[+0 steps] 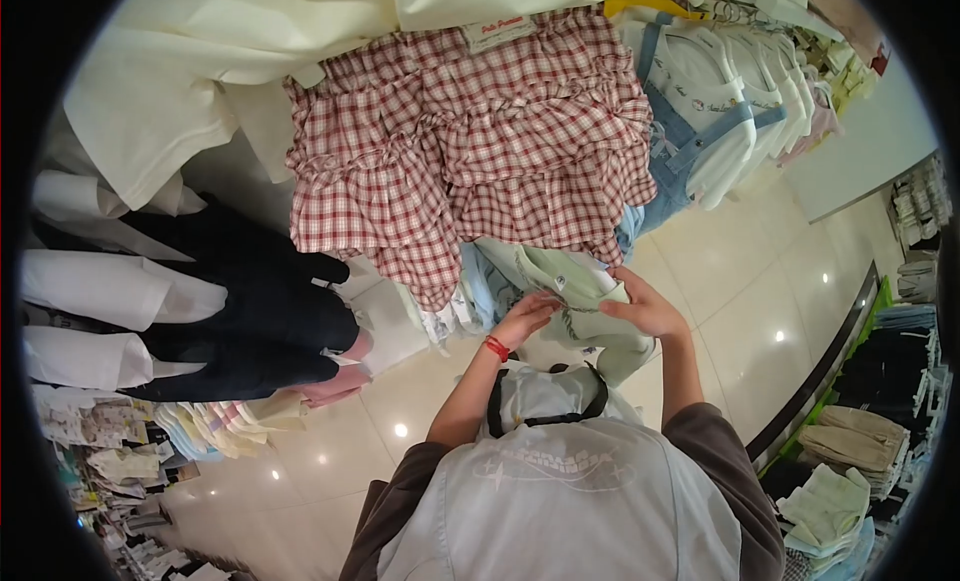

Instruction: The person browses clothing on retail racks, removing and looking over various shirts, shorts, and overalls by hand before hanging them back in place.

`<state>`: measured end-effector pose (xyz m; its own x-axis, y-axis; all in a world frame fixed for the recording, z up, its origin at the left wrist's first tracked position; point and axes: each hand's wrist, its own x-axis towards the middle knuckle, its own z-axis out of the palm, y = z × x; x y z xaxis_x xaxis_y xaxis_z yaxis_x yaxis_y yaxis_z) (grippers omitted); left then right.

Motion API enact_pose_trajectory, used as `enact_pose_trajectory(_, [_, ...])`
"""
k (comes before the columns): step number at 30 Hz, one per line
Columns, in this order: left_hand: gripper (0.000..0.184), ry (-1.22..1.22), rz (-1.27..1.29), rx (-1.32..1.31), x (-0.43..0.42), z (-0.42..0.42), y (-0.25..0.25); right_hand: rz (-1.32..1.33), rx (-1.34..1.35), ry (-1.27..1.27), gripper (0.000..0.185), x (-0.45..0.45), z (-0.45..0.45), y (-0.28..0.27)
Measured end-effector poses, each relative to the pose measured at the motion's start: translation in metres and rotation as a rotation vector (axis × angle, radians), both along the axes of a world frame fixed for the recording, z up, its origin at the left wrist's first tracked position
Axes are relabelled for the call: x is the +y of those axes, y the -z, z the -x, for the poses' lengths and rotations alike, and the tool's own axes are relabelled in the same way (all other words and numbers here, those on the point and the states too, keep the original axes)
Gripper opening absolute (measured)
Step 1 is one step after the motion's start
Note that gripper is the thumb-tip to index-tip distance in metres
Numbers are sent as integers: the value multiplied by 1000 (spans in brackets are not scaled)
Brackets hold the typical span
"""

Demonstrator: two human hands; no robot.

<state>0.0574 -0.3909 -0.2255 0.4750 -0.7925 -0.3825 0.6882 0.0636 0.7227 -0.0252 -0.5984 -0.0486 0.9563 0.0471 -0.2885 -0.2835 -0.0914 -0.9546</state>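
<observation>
We observe a soft, folded pale-green garment (pixel 598 327) with a dark, twisted-looking trim (pixel 569 324), located between our hands. Left hand (pixel 528 319), red band (pixel 497 349) at wrist: fingers curled, pinching cloth beside the trim. Right hand (pixel 648 303): thumb opposing fingers, pinching the edge. Both forearms angle inward. Beyond the hands: ruffled, checked cotton-like garment (pixel 470 151).
</observation>
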Motion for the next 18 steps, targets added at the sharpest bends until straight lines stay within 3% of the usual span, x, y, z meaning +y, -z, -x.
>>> enact_pose_trajectory(3, [29,104,75,211,3,-4,8,53,-35,1,40,-6,3,7])
enact_pose_trajectory(6, [33,50,157,245,23,-1,-24,68,-29,29,38,-7,4,8])
enact_pose_trajectory(15, [45,-128,491,317,38,18,-89,73,-61,-29,37,-7,3,24])
enact_pose_trajectory(18, [50,-100,500,196,36,23,-100,95,-61,-60,37,-11,2,25])
